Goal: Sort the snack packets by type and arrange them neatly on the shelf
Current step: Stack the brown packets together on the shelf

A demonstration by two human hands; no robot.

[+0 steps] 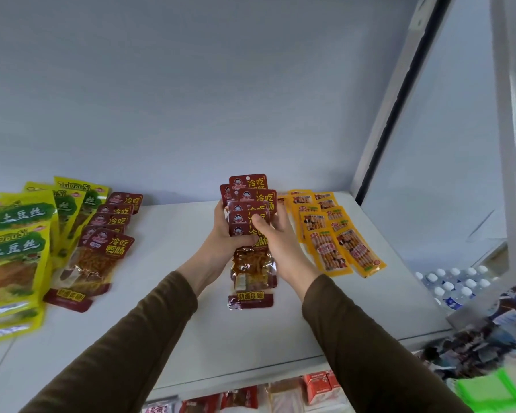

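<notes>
head view: both hands, left [225,234] and right [276,234], grip the fanned red packets [252,204] between them above the shelf [176,263].

capped water bottles [456,286], green basket [489,390]

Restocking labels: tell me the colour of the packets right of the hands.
Orange-yellow packets, clearest in the head view.

1. The upper halves of the lower red packets [252,263] in the held stack are covered by the left hand [225,234] and right hand [276,236].
2. The green-yellow packets [11,248], left of that stack, are cut off by the picture's left edge.
3. The goods [251,396] below the shelf [176,293] are cropped and blurred.
4. The bottles [456,286], right of the stack, are too small to be read.
</notes>
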